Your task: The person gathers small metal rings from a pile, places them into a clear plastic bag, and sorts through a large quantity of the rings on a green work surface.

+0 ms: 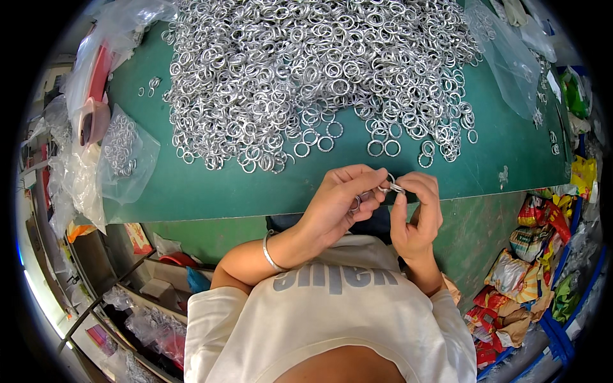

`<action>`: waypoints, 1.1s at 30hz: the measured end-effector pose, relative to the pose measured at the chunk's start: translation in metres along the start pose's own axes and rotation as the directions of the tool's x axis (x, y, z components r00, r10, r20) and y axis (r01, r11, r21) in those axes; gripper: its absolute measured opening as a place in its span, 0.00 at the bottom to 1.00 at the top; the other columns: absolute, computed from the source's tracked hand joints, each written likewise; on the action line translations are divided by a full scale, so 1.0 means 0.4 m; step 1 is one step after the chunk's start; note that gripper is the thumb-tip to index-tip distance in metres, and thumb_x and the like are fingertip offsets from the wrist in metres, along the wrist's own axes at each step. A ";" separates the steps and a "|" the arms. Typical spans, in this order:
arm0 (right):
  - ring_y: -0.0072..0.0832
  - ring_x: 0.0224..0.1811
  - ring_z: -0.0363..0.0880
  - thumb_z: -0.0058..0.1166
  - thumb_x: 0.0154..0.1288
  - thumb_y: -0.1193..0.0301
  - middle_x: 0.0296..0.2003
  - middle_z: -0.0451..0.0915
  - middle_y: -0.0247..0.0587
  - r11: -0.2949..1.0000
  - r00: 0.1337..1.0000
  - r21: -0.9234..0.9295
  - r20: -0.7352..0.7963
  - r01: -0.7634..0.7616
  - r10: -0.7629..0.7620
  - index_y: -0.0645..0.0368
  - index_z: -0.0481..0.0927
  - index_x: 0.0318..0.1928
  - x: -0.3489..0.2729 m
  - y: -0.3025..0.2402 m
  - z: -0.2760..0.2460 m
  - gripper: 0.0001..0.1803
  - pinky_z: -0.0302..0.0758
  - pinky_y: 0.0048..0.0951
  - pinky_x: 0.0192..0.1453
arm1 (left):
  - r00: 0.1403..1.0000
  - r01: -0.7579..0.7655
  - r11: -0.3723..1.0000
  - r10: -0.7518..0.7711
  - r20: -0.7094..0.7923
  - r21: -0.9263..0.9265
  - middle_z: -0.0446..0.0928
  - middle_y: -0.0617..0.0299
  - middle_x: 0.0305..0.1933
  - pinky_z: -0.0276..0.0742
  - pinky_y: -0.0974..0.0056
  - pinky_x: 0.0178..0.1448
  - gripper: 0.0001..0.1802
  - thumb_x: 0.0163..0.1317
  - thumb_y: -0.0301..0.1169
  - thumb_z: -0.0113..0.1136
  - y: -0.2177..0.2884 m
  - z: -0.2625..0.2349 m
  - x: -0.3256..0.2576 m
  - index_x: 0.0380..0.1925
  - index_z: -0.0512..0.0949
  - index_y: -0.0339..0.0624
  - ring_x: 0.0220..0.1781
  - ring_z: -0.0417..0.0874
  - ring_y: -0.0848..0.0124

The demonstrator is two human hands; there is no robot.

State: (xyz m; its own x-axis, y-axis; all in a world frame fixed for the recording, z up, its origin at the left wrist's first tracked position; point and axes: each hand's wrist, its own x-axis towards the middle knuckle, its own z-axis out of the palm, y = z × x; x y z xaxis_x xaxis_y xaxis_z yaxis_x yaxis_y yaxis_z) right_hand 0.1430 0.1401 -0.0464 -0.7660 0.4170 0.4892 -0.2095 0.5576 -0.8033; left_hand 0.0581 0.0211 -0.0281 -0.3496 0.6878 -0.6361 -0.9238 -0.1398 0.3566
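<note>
Just over the table's near edge, my left hand (335,199) is closed, pinching silvery metal rings (394,186) between thumb and forefinger. Another ring (355,203) shows among its curled lower fingers. From the other side, the thumb and forefinger of my right hand (418,217) close on the same rings; exactly how these link is too small to tell. Beyond both hands spreads a big heap of similar metal rings (274,70), several layers deep. A few rings (384,148) lie flat at its near edge, closest to my fingers.
The green tabletop (211,198) carries the heap. On the left are a clear bag of small rings (121,143), a pink container (96,121) and crumpled plastic. A clear plastic bag (511,70) lies at right. Colourful packages (514,274) are stacked below right; shelving (128,287) stands lower left.
</note>
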 end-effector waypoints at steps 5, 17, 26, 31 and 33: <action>0.39 0.31 0.73 0.56 0.47 0.87 0.30 0.75 0.44 0.997 0.994 -0.004 0.084 0.072 -0.072 0.68 0.78 0.34 0.008 -0.008 -0.008 0.10 0.71 0.34 0.35 | 0.989 -0.149 0.983 0.150 0.004 0.103 0.73 0.66 0.19 0.53 0.78 0.16 0.09 0.62 0.30 0.56 -0.009 0.000 -0.005 0.27 0.78 0.35 0.16 0.64 0.84; 0.31 0.29 0.71 0.60 0.50 0.83 0.27 0.72 0.40 0.995 0.996 0.072 -0.065 -0.063 0.068 0.65 0.80 0.33 -0.031 0.010 0.011 0.07 0.69 0.27 0.32 | 1.000 0.014 0.999 -0.014 -0.002 -0.039 0.73 0.66 0.22 0.50 0.79 0.16 0.09 0.62 0.30 0.56 -0.012 0.001 0.001 0.28 0.78 0.34 0.16 0.61 0.87; 0.28 0.27 0.73 0.56 0.54 0.85 0.27 0.71 0.40 0.975 0.988 0.194 -0.127 0.112 -0.088 0.67 0.78 0.32 -0.022 0.022 0.016 0.04 0.71 0.24 0.33 | 0.948 0.308 0.915 -0.317 0.005 -0.259 0.70 0.68 0.22 0.47 0.81 0.14 0.09 0.64 0.30 0.52 0.011 0.025 -0.008 0.27 0.75 0.37 0.14 0.56 0.89; 0.25 0.31 0.72 0.55 0.57 0.83 0.30 0.71 0.39 0.823 0.941 0.499 -0.041 -0.272 0.337 0.68 0.77 0.35 -0.028 0.003 0.020 0.04 0.70 0.21 0.35 | 0.997 0.037 0.999 -0.037 0.066 -0.008 0.70 0.68 0.22 0.46 0.81 0.14 0.08 0.65 0.30 0.51 -0.010 0.008 0.003 0.34 0.74 0.34 0.14 0.56 0.88; 0.22 0.32 0.72 0.54 0.59 0.81 0.32 0.71 0.38 0.714 0.904 0.613 0.003 -0.339 0.427 0.69 0.76 0.36 -0.029 0.008 0.020 0.05 0.69 0.19 0.36 | 0.995 0.073 0.997 -0.074 0.067 0.011 0.71 0.66 0.23 0.45 0.81 0.14 0.09 0.65 0.30 0.51 0.002 -0.005 0.018 0.37 0.74 0.33 0.14 0.56 0.88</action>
State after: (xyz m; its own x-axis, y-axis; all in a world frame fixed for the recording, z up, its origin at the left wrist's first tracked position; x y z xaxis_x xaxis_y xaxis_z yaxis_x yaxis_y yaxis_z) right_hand 0.1463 0.1313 -0.0574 -0.7842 0.6126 0.0983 -0.2620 -0.1835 -0.9474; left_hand 0.0546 0.0246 -0.0338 -0.2691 0.7425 -0.6135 -0.9452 -0.0813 0.3163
